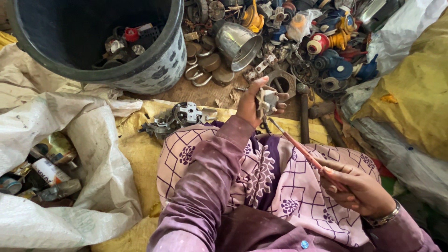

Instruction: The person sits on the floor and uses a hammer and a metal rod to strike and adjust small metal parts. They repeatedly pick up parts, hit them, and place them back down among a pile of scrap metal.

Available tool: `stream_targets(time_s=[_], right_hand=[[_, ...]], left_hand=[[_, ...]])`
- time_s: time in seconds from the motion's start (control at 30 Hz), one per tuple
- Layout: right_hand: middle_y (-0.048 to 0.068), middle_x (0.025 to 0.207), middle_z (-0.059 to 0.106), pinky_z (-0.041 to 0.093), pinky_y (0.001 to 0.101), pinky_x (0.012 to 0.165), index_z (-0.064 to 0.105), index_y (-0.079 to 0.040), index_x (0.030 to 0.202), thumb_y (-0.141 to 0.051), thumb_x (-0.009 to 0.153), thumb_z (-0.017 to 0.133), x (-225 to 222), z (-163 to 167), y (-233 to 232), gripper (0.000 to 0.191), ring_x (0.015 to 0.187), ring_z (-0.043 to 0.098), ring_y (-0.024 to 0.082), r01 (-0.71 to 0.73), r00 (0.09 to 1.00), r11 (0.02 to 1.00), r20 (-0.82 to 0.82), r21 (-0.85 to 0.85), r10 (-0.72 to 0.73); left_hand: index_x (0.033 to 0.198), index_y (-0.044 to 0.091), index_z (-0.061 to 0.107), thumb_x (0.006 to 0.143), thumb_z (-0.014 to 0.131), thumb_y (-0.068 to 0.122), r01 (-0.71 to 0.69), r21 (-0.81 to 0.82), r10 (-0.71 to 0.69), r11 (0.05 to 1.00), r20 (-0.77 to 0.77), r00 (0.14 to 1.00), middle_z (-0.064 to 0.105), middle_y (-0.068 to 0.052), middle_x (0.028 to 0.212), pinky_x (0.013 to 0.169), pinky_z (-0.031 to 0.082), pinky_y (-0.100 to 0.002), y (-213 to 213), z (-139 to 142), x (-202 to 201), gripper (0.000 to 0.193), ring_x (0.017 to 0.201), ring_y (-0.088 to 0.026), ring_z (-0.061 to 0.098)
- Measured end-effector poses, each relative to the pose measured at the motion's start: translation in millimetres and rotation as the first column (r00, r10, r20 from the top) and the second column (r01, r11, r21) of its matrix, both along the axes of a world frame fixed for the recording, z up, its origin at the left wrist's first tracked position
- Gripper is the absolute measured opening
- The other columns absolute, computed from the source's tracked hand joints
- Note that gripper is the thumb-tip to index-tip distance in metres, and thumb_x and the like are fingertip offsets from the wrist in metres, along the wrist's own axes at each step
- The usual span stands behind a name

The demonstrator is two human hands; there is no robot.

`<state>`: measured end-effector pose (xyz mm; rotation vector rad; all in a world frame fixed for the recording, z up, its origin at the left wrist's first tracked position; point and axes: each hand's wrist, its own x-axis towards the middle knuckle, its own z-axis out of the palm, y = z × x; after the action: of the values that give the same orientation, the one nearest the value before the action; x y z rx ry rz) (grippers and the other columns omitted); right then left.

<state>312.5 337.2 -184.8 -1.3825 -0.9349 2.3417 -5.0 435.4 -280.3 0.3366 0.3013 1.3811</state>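
Note:
My left hand (pixel 252 103) is closed around a small grey metal and plastic part (pixel 267 99), held up above my lap. My right hand (pixel 357 186) grips a screwdriver (pixel 298 147) with a pinkish handle; its shaft points up and left, and the tip sits just under the part. Both sleeves are purple, and a patterned pink cloth (pixel 275 177) covers my knees below the hands.
A large dark bucket (pixel 154 60) holding scrap pieces stands at top left. A pile of mixed scrap (pixel 303 42), with a shiny metal funnel-shaped shade (pixel 238 43), fills the top. A hammer (pixel 304 112) lies beside my left hand. White sack (pixel 70 154) with cans at left; yellow sack (pixel 410 93) at right.

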Motion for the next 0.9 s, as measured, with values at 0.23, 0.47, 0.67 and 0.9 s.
stream_targets(time_s=[0.23,0.47,0.67,0.9], right_hand=[[0.003,0.067,0.052,0.024,0.0206,0.026,0.056,-0.002,0.139,-0.018,0.096,0.052,-9,15,-6,0.046,0.035,0.033,0.004,0.008,0.997,0.999,0.083,0.047,-0.012],[0.003,0.067,0.051,0.024,0.0209,0.027,0.055,-0.003,0.141,-0.018,0.097,0.052,-9,10,-4,0.047,0.036,0.033,0.005,0.008,0.996,0.999,0.083,0.041,-0.011],[0.003,0.068,0.052,0.024,0.0211,0.027,0.054,-0.005,0.143,-0.018,0.097,0.052,-9,10,-4,0.048,0.037,0.034,0.005,0.001,0.996,0.999,0.094,0.046,-0.005],[0.003,0.070,0.052,0.025,0.0210,0.028,0.055,-0.005,0.145,-0.016,0.097,0.053,-6,5,-4,0.049,0.038,0.033,0.005,-0.007,0.992,0.997,0.124,0.074,-0.002]], left_hand=[[0.107,-0.004,0.063,0.090,0.070,0.043,-0.011,0.010,0.011,1.000,-0.068,0.998,0.073,-0.029,0.096,0.063,0.064,-0.045,-2,0,3,0.050,0.070,-0.032,0.074],[0.104,-0.007,0.062,0.092,0.071,0.038,-0.039,0.015,0.041,0.999,-0.118,0.992,0.074,-0.030,0.094,0.060,0.064,-0.043,0,-2,6,0.047,0.065,-0.031,0.074],[0.104,-0.002,0.064,0.091,0.072,0.036,-0.043,0.047,0.050,0.998,-0.145,0.988,0.074,-0.028,0.092,0.058,0.064,-0.040,0,-3,9,0.041,0.063,-0.028,0.073],[0.099,-0.002,0.064,0.089,0.076,0.035,-0.100,0.109,0.136,0.989,-0.418,0.898,0.076,-0.021,0.084,0.055,0.063,-0.033,3,-5,14,0.040,0.063,-0.022,0.075]])
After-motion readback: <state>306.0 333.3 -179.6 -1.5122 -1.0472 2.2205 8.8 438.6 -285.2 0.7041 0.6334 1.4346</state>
